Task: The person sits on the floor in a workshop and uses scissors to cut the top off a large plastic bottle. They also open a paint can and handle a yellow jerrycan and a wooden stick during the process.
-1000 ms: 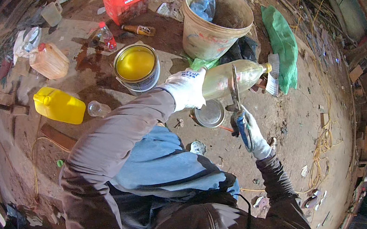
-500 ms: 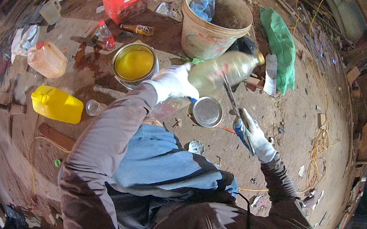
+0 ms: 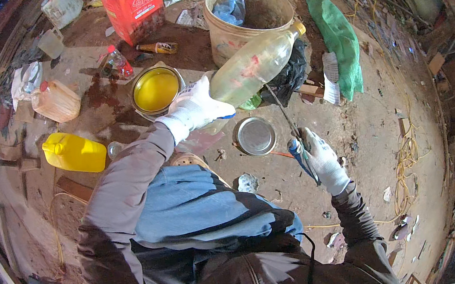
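Observation:
My left hand (image 3: 201,106), in a white glove with blue on the palm, grips a large clear plastic bottle (image 3: 254,62) near its base. The bottle lies tilted in the air, its yellow cap up to the right. Closed around a long thin metal blade (image 3: 279,105) is my right hand (image 3: 321,158), gloved the same way. The blade's tip meets the underside of the bottle, and its other end sticks out below my fingers. Whether it is a knife or scissors I cannot make out. Beneath the bottle lies a round metal lid (image 3: 256,135).
An open can of yellow liquid (image 3: 157,90) stands beside my left hand. Behind the bottle are a dirty white bucket (image 3: 221,35) and a black plastic bag (image 3: 291,75). A yellow jug (image 3: 75,152), red tin (image 3: 134,14), brown bottle (image 3: 157,48) and green sack (image 3: 340,45) lie around.
The bottle has tipped further upward at its cap end and shifted slightly left with my left hand. My right hand keeps the blade against it, and the head view has shifted slightly.

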The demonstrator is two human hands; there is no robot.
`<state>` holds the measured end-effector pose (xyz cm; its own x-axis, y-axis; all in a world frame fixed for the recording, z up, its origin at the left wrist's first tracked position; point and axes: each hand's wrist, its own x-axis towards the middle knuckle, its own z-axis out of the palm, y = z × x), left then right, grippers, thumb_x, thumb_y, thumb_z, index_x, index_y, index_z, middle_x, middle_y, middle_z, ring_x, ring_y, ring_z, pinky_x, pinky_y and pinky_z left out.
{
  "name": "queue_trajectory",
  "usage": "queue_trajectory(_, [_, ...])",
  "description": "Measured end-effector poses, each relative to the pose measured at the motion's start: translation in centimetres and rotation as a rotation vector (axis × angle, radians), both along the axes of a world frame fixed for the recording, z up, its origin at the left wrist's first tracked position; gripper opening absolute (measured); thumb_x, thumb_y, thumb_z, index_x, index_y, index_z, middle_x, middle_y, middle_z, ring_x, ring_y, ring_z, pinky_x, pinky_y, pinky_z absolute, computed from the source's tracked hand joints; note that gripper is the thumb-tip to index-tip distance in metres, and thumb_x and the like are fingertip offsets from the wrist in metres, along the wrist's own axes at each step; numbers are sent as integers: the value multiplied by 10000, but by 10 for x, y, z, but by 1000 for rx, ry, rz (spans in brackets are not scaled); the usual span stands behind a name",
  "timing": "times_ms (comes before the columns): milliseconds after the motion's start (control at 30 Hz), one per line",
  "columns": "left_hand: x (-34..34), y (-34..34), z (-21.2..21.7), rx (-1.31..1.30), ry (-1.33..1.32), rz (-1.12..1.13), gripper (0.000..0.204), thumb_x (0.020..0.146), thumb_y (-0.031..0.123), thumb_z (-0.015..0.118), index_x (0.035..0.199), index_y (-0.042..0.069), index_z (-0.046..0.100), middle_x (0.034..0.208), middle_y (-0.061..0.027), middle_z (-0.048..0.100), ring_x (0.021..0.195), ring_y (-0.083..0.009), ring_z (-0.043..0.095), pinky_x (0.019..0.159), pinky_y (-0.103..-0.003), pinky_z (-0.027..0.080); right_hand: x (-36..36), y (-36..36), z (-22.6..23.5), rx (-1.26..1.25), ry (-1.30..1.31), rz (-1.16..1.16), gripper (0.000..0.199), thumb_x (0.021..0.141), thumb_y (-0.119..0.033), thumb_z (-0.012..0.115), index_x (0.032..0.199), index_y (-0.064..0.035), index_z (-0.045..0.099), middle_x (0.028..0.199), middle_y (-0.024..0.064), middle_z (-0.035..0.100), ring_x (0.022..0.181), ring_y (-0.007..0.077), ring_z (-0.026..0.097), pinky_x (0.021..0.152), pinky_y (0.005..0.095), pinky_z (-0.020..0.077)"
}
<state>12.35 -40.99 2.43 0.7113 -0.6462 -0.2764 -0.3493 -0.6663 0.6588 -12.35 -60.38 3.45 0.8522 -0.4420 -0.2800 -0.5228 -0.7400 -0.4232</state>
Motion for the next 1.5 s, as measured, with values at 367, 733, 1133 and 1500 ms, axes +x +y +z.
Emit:
queue_trajectory(367, [-43, -23, 9, 103, -441, -225, 918, 736, 385, 725, 1501, 59, 335, 1239, -258, 589, 1121, -408, 603, 926, -476, 495, 22, -27, -64, 676, 1, -296, 765, 957, -605, 518, 1376, 34, 476, 1132, 242, 661, 997, 330, 669, 846, 409, 512])
queue_trajectory(733, [-13, 7, -1, -52, -246, -173, 1023, 717, 461, 762, 1498, -26, 314, 1294, -282, 572, 1156, -404, 594, 978, -460, 478, 46, -7, -57, 598, -160, -233, 653, 940, -589, 581, 1138, 32, 629, 783, 127, 643, 631, 150, 632, 523, 315, 492])
queue_trajectory(1133, [-3, 9, 13, -80, 230, -291, 950, 647, 486, 848, 1316, -79, 479, 1170, -239, 646, 1076, -333, 642, 931, -390, 502, 34, -34, -76, 388, -107, 26, 635, 979, -585, 475, 1144, 16, 596, 1010, 248, 663, 939, 390, 656, 816, 419, 490])
queue_trajectory(1500, [17, 14, 14, -5, 142, -231, 941, 582, 557, 878, 1223, -72, 597, 1120, -219, 682, 986, -293, 676, 857, -365, 529, 32, -14, -43, 106, -201, 104, 569, 939, -578, 583, 825, -21, 584, 592, 130, 563, 537, 288, 555, 550, 396, 442])
